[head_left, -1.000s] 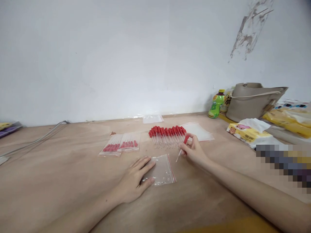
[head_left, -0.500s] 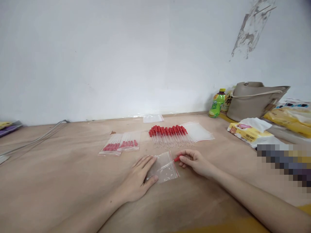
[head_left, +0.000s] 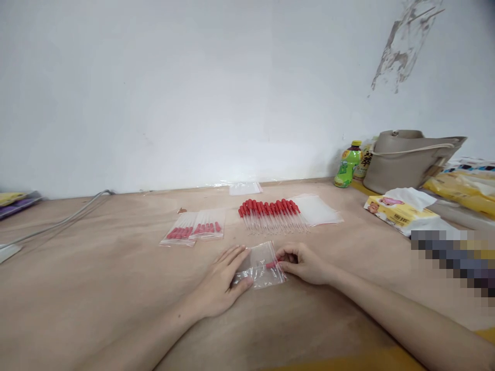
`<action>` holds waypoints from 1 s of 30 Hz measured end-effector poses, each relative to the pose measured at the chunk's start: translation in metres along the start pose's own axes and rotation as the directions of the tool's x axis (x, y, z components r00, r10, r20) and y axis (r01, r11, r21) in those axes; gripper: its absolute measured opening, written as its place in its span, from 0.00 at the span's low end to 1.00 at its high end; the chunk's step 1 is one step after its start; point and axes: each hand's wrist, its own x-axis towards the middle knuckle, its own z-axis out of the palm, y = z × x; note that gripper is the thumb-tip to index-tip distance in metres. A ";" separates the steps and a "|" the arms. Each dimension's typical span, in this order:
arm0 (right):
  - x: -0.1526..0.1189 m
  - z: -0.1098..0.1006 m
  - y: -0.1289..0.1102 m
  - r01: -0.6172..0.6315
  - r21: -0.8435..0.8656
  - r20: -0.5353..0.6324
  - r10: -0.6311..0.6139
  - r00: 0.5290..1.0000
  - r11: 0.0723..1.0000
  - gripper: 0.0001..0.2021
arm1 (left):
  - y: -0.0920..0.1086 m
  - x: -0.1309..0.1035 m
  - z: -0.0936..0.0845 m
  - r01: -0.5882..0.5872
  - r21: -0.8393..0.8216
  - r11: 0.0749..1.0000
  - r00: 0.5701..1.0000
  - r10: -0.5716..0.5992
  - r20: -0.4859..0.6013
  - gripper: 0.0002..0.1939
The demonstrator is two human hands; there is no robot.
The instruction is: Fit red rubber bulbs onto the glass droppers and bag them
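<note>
My left hand (head_left: 225, 281) lies flat with fingers spread on the left part of a clear zip bag (head_left: 266, 281), pressing it to the table. At the bag's right-hand mouth, my right hand (head_left: 301, 263) pinches the end of a red-bulbed glass dropper (head_left: 271, 264), most of which is inside the bag. Behind the hands lies a row of loose droppers (head_left: 270, 208), their red bulbs pointing away from me. Two filled zip bags (head_left: 179, 233) with red-bulbed droppers overlap to the left of that row.
A stack of flat zip bags (head_left: 319, 211) lies right of the loose droppers; another small bag (head_left: 245, 189) is by the wall. At right stand a green drink bottle (head_left: 348, 165), a grey-beige bag (head_left: 398, 165) and a tissue box (head_left: 400, 214). A grey cable (head_left: 73, 215) runs across the left.
My right hand has moved slightly left, sliding the dropper further into the bag, so its red bulb is now past the mouth. My left hand stays on the bag.
</note>
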 end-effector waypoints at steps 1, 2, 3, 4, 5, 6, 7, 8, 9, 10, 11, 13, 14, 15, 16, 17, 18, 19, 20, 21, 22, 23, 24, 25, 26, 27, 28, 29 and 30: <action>0.000 -0.001 0.001 0.012 -0.006 0.001 -0.012 1.000 1.000 0.11 | -0.002 -0.001 -0.004 -0.009 -0.028 1.000 1.000 0.009 0.005 0.28; 0.000 -0.001 0.002 0.024 -0.007 0.001 -0.024 1.000 1.000 0.11 | -0.005 -0.002 -0.009 -0.025 -0.058 0.998 1.000 0.026 0.014 0.28; 0.000 -0.002 0.003 0.032 -0.002 0.001 -0.032 0.999 0.999 0.11 | -0.009 -0.004 -0.014 -0.046 -0.085 0.995 0.999 0.048 0.022 0.28; 0.000 -0.003 0.004 0.033 0.012 0.006 -0.033 0.999 0.999 0.11 | -0.013 -0.006 -0.019 -0.073 -0.110 0.991 0.996 0.078 0.042 0.28; 0.000 -0.003 0.005 0.023 0.040 0.012 -0.023 1.000 0.999 0.11 | -0.017 -0.007 -0.022 -0.090 -0.132 0.987 0.993 0.100 0.069 0.27; 0.000 -0.003 0.006 0.003 0.078 0.024 -0.005 1.000 0.997 0.12 | -0.020 -0.009 -0.025 -0.101 -0.150 0.984 0.989 0.116 0.094 0.27; 0.000 -0.003 0.006 -0.024 0.120 0.039 0.020 0.999 0.993 0.13 | -0.023 -0.010 -0.026 -0.107 -0.164 0.981 0.985 0.127 0.117 0.26; 0.000 -0.003 0.007 -0.052 0.157 0.057 0.043 0.997 0.986 0.13 | -0.025 -0.011 -0.027 -0.107 -0.174 0.979 0.982 0.131 0.134 0.26; 0.000 -0.003 0.007 -0.074 0.183 0.070 0.062 0.996 0.980 0.13 | -0.027 -0.011 -0.026 -0.107 -0.180 0.978 0.980 0.134 0.146 0.25; -0.001 -0.003 0.007 -0.088 0.195 0.076 0.074 0.994 0.977 0.13 | -0.027 -0.011 -0.025 -0.109 -0.182 0.977 0.978 0.138 0.155 0.25; -0.001 -0.004 0.007 -0.095 0.193 0.073 0.083 0.994 0.977 0.13 | -0.027 -0.011 -0.023 -0.113 -0.177 0.978 0.977 0.142 0.162 0.25; -0.001 -0.005 0.005 -0.092 0.160 0.054 0.085 0.995 0.983 0.11 | -0.026 -0.010 -0.020 -0.125 -0.148 0.981 0.974 0.149 0.169 0.26; -0.002 -0.006 0.005 -0.082 0.137 0.042 0.077 0.996 0.987 0.11 | -0.025 -0.010 -0.018 -0.132 -0.129 0.983 0.974 0.153 0.169 0.27; -0.002 -0.007 0.004 -0.066 0.112 0.031 0.063 0.998 0.992 0.11 | -0.024 -0.009 -0.017 -0.137 -0.109 0.985 0.974 0.154 0.169 0.27; -0.002 -0.007 0.004 -0.043 0.086 0.022 0.041 0.999 0.995 0.11 | -0.023 -0.009 -0.016 -0.140 -0.091 0.986 0.974 0.154 0.167 0.27; -0.002 -0.007 0.004 -0.013 0.062 0.015 0.013 1.000 0.998 0.10 | -0.023 -0.009 -0.016 -0.143 -0.079 0.987 0.974 0.154 0.167 0.26; -0.002 -0.007 0.004 0.016 0.041 0.007 -0.017 1.000 0.999 0.10 | -0.022 -0.009 -0.016 -0.149 -0.069 0.986 0.973 0.158 0.168 0.26; -0.002 -0.007 0.004 0.040 0.024 0.001 -0.040 0.999 0.999 0.10 | -0.022 -0.008 -0.016 -0.155 -0.061 0.986 0.972 0.163 0.170 0.26; -0.001 -0.007 0.005 0.053 0.009 -0.003 -0.053 0.999 0.999 0.10 | -0.021 -0.008 -0.016 -0.162 -0.054 0.985 0.971 0.169 0.171 0.26; -0.001 -0.006 0.005 0.057 -0.008 -0.001 -0.057 0.998 0.998 0.10 | -0.021 -0.008 -0.016 -0.170 -0.047 0.984 0.969 0.176 0.173 0.26; -0.001 -0.005 0.006 0.057 -0.027 0.004 -0.057 0.998 0.998 0.10 | -0.021 -0.008 -0.017 -0.175 -0.041 0.984 0.968 0.179 0.174 0.25; 0.000 -0.004 0.006 0.055 -0.047 0.009 -0.054 0.998 0.997 0.10 | -0.021 -0.007 -0.017 -0.176 -0.036 0.984 0.967 0.179 0.179 0.25; 0.000 -0.003 0.006 0.057 -0.064 0.006 -0.056 0.998 0.996 0.10 | -0.020 -0.007 -0.018 -0.174 -0.031 0.984 0.967 0.177 0.184 0.26; 0.000 -0.002 0.006 0.065 -0.078 -0.005 -0.065 0.998 0.995 0.09 | -0.020 -0.007 -0.018 -0.172 -0.029 0.985 0.966 0.175 0.191 0.26; -0.001 -0.001 0.006 0.077 -0.087 -0.025 -0.079 0.997 0.993 0.09 | -0.020 -0.007 -0.019 -0.170 -0.027 0.985 0.965 0.172 0.196 0.26; -0.001 -0.001 0.005 0.090 -0.090 -0.051 -0.095 0.994 0.992 0.08 | -0.019 -0.007 -0.019 -0.168 -0.028 0.985 0.965 0.171 0.199 0.26; -0.002 -0.001 0.003 0.104 -0.087 -0.070 -0.110 0.991 0.991 0.09 | -0.019 -0.007 -0.019 -0.167 -0.029 0.986 0.965 0.169 0.201 0.26; -0.002 -0.002 0.001 0.119 -0.078 -0.068 -0.125 0.990 0.990 0.09 | -0.019 -0.007 -0.019 -0.166 -0.031 0.986 0.965 0.169 0.201 0.26; -0.003 -0.003 -0.001 0.134 -0.066 -0.046 -0.138 0.989 0.989 0.10 | -0.018 -0.007 -0.019 -0.163 -0.031 0.986 0.966 0.166 0.201 0.26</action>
